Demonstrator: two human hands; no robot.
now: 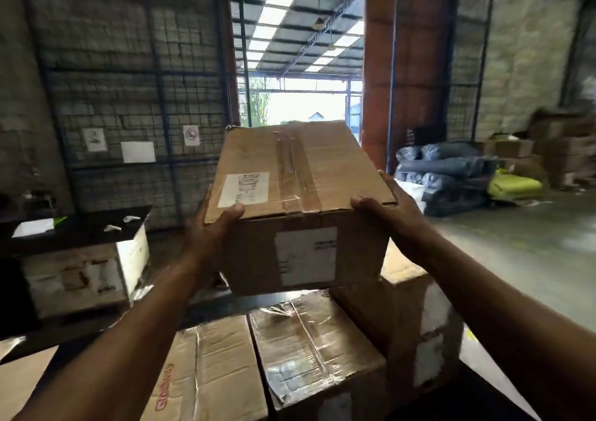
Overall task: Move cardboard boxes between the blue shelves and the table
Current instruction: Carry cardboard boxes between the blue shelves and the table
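Observation:
I hold a brown taped cardboard box (300,194) with white labels in the air in front of me. My left hand (209,230) grips its left near corner, thumb on the top. My right hand (387,207) grips its right near corner. Below it lie other cardboard boxes: one with red lettering (206,372), one wrapped in shiny tape (309,346), and a taller one (416,320) to the right. They rest on a dark table top (225,304).
A white crate with a dark top (80,259) stands at the left. Wire mesh panels with blue frames (129,82) line the wall behind. Rolled dark bundles (448,175), a green bag (516,186) and stacked cartons (564,149) sit at the right. An open doorway (303,104) lies ahead.

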